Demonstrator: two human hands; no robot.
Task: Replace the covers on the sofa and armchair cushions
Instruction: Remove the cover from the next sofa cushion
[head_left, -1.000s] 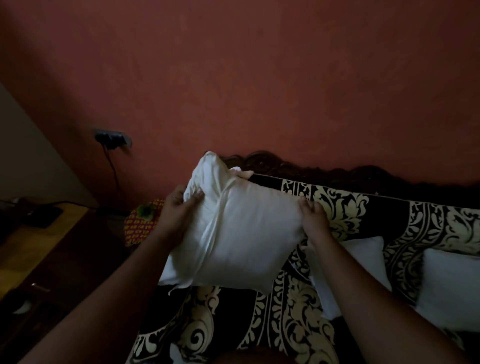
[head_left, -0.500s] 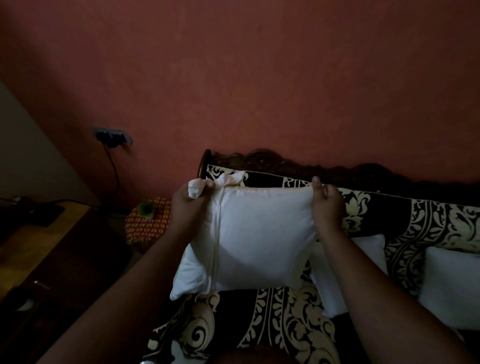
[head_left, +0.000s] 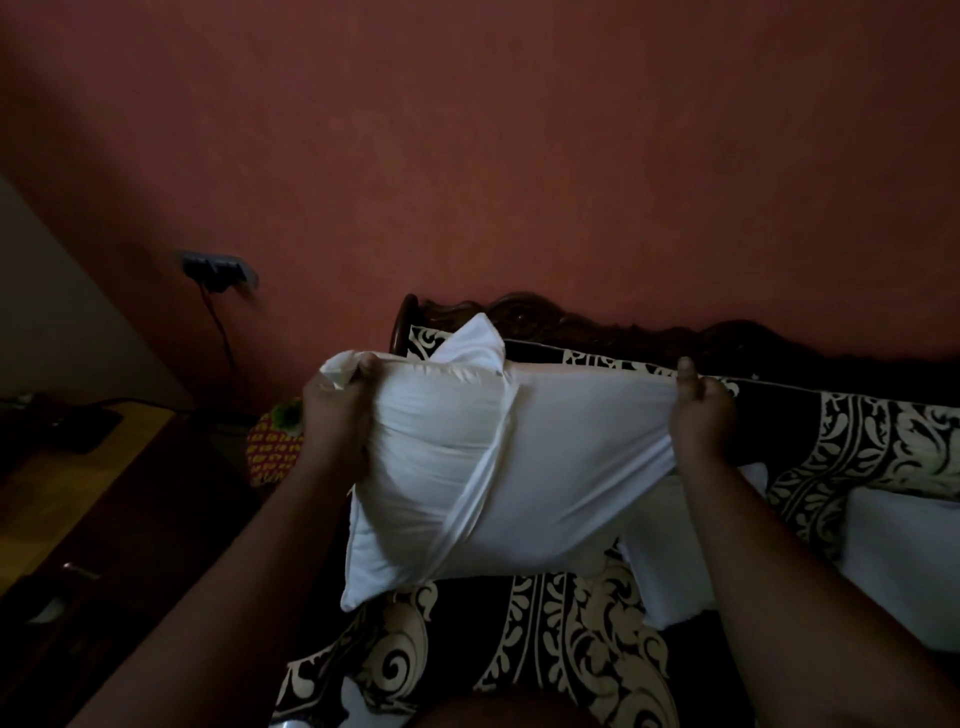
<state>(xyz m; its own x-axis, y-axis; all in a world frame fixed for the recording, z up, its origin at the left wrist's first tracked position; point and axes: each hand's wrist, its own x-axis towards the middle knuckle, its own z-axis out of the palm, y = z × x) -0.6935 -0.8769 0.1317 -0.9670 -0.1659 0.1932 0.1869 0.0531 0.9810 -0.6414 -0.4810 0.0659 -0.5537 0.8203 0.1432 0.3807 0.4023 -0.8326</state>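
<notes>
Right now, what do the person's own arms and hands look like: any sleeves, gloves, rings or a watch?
Both forearms are bare as far as the frame shows, with no sleeve edge in view. The left hand and the right hand wear no gloves. No ring, watch or bracelet shows on either wrist or on the fingers, though the room is dim, so small items could go unseen. Nails look short and unpainted.

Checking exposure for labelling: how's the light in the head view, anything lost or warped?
Head view: dim and underexposed; the white cushion is the only bright area, still showing folds; both forearms and the desk sink into shadow; the wall looks grainy; wide-angle bending at the edges; no glare; left hand and right hand reasonably sharp.
</notes>
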